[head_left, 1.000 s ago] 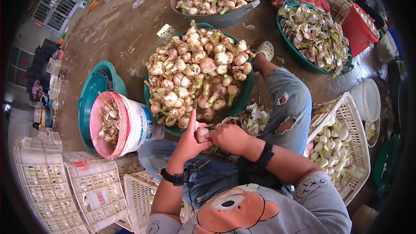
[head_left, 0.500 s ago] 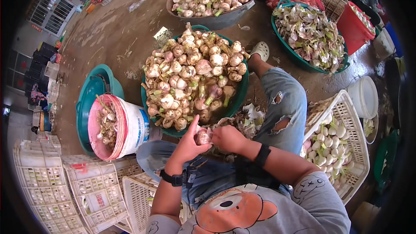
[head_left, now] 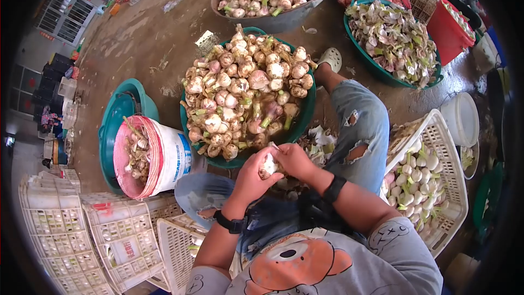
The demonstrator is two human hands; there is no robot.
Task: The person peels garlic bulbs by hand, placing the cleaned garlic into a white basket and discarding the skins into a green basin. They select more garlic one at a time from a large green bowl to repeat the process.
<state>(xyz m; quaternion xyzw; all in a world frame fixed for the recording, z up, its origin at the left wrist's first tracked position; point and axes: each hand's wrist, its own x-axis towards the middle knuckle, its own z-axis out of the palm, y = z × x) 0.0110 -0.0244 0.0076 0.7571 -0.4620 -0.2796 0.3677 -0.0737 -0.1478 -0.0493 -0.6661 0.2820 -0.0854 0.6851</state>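
A garlic bulb [head_left: 268, 167], white with some brownish skin, sits in my left hand [head_left: 252, 173], whose fingers and thumb wrap round it. My right hand [head_left: 295, 160] is closed against the upper side of the same bulb, its fingertips pinching there; whether they grip skin or stem is hard to see. Just beyond both hands stands a green basin [head_left: 312, 104] heaped with unpeeled garlic bulbs [head_left: 240, 84]. Loose garlic skins [head_left: 323, 137] lie below and to the right of my hands, between the legs.
On the right is a white crate [head_left: 456, 196] of peeled bulbs [head_left: 417, 180]. A white bucket [head_left: 173, 158] with garlic stands left, by a teal tub [head_left: 106, 125]. Farther off are a metal basin [head_left: 278, 23] of garlic and a green tub [head_left: 364, 60] of skins. Stacked crates [head_left: 52, 229] fill the lower left.
The bulb has turned in my left hand and now shows a whiter side. Both hands have shifted slightly right, and my right hand has come closer over the bulb's top.
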